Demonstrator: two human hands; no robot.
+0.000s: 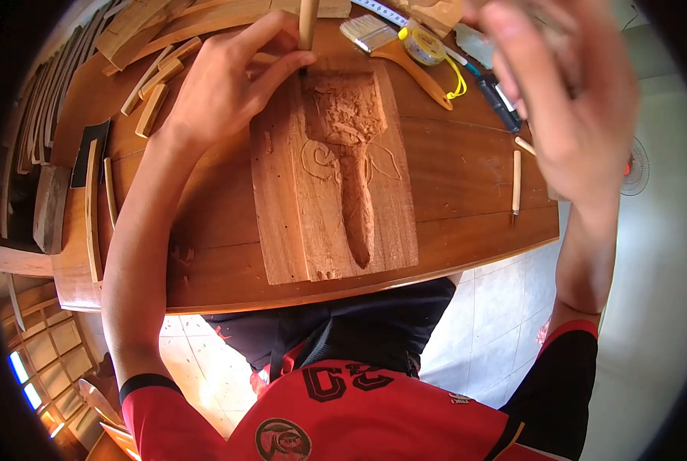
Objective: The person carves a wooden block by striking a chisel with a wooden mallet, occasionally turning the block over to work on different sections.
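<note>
A carved wood block (282, 207) lies before me, with a long hollow, loose chips in its wider upper end and a leaf outline cut beside it. My left hand (232, 77) grips the upright wooden handle of a chisel (308, 27) at the block's top left corner. The chisel's tip is hard to make out there. Raised on the right, my right hand (558, 100) is smeared by motion, and whether it holds anything cannot be made out.
A paintbrush (409, 69), a tape measure (424, 46) and a dark marker (501, 104) lie beyond the block. Near the right edge of the table (466, 177) is a small wooden-handled tool (516, 184). Wood strips (93, 207) and offcuts (153, 110) lie left.
</note>
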